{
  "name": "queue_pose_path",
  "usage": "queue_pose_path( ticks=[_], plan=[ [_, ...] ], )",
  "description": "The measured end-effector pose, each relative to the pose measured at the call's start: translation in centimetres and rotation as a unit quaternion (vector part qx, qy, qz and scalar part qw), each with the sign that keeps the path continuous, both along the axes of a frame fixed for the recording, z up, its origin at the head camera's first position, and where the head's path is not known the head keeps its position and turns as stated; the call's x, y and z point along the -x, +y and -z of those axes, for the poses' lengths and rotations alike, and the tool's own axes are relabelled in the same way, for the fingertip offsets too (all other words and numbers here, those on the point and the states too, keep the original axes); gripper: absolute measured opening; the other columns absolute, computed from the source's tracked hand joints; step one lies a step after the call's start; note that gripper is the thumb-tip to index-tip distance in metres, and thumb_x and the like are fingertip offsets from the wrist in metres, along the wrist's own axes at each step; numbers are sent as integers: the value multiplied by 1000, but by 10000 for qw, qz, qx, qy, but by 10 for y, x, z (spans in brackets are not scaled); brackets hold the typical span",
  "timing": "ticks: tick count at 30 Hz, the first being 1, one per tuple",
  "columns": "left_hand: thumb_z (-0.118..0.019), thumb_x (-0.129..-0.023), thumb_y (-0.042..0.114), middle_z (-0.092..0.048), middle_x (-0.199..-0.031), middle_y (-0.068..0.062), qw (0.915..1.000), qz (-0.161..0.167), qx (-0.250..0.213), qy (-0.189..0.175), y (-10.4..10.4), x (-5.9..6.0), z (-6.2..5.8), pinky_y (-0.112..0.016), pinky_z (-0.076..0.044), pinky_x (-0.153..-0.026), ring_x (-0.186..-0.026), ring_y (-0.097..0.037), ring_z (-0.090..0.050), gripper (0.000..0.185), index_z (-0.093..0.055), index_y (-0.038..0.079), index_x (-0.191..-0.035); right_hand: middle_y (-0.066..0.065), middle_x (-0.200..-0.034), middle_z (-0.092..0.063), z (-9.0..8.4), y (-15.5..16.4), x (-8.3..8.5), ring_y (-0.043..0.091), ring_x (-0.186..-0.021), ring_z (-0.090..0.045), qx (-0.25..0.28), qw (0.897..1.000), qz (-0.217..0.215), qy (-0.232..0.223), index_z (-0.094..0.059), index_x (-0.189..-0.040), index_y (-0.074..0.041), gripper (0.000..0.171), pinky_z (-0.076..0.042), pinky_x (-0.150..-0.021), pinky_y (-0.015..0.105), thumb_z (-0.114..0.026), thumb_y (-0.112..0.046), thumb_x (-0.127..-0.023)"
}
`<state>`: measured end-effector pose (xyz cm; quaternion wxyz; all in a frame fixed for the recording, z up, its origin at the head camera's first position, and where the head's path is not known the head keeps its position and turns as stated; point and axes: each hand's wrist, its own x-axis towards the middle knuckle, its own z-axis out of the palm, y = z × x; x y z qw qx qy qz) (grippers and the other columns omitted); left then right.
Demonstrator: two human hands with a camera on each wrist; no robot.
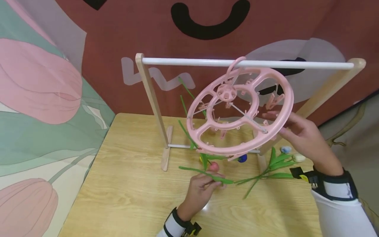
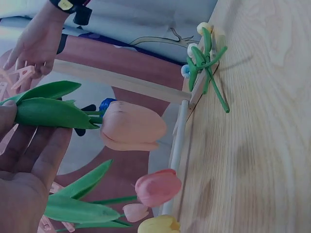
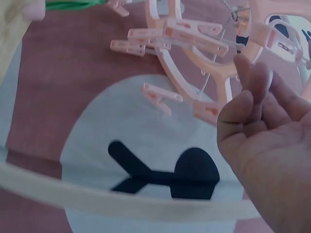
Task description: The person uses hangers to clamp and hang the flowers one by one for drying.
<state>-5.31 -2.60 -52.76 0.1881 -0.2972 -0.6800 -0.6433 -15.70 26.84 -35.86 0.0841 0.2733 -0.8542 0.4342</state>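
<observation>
Two hands show: the left hand [image 1: 196, 191] pinches a peach tulip [image 2: 133, 125] above the desk [image 1: 124, 184], its bloom clear only in the left wrist view; the right hand [image 1: 308, 140] meets the pink hanger [image 1: 290, 95], grip hard to tell.

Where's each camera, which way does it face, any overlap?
Head: worn there, facing forward and down at the pink hanger; left hand, right hand and forearms visible.
Left wrist: worn there, facing the peach tulip in the left hand; right hand visible.
Right wrist: worn there, facing pink clips; right hand visible.
Head and left wrist share the light-blue flower.
</observation>
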Motion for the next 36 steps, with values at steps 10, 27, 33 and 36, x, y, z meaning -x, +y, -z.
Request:
queue_pose_path(
  ticks=[10,27,33,36],
  plan=[
    [-75,-87,-6,-77,-103,-15,9991,-212,355,5,-6,0,6,-23,-64,-80,-93,-24,-75,19,-75,0,-105,-9,-121,-71,-3,-6,7,4,-110,-66,223,9985,226,-454,-63,-133,0,40,-55,-89,8,-67,10,-94],
    [-71,-91,-7,-75,-108,-20,9991,-146,346,-199,-7,-1,8,-22,-65,-78,-92,-23,-76,15,-73,-3,-106,-12,-117,-68,34,-27,-10,3,-101,-70,361,9877,-850,-1259,-61,-126,6,40,-63,-84,20,-71,15,-89],
    [-70,-91,-7,-73,-106,-21,9989,-225,206,-356,-8,1,12,-28,-66,-75,-90,-26,-76,19,-72,-5,-111,-13,-115,-67,50,-41,-21,3,-101,-69,531,9871,-797,-1284,-61,-126,5,40,-62,-86,19,-72,13,-88],
    [-72,-89,-10,-73,-104,-22,9987,-362,164,-313,-8,3,13,-29,-67,-72,-87,-28,-76,21,-72,-7,-110,-15,-114,-68,56,-50,-28,2,-100,-68,474,9909,-583,-1113,-64,-124,2,40,-60,-89,16,-75,11,-87]
  ],
)
